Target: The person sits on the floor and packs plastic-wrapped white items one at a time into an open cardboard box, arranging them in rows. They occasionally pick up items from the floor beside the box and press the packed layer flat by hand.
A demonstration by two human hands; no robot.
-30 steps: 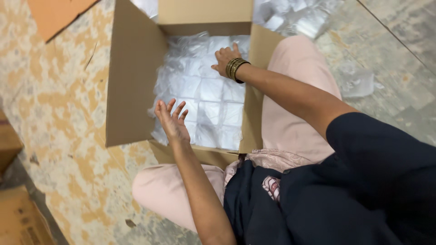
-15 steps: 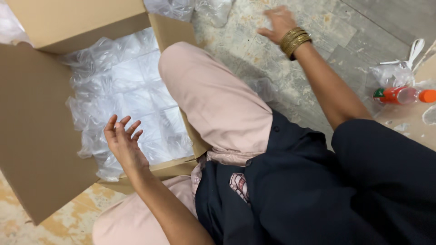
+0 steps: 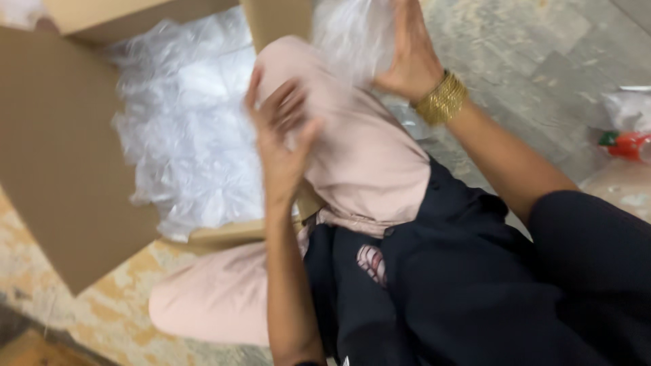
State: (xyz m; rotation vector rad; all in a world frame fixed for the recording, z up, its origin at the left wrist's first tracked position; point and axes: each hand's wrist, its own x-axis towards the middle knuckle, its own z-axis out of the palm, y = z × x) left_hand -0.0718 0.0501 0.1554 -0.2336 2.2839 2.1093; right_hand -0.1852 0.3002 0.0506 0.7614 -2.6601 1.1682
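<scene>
Right hand [image 3: 407, 57] grasping clear crinkled plastic bundle [image 3: 352, 30]; left hand [image 3: 281, 146] released, fingers spread. Best supported underneath over open brown cardboard box [image 3: 61, 176].

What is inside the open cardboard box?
The cardboard box holds a heap of clear plastic packets, filling what shows of its inside. Whatever lies beneath them, and the box bottom, is covered. Motion blur hides the packets' contents.

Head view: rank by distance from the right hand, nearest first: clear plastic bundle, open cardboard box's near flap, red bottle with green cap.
1. Clear plastic bundle: against the right hand, at its palm and fingers, top centre.
2. Red bottle with green cap: on the floor at the right edge.
3. Open cardboard box's near flap: far left, beyond the left hand.
</scene>
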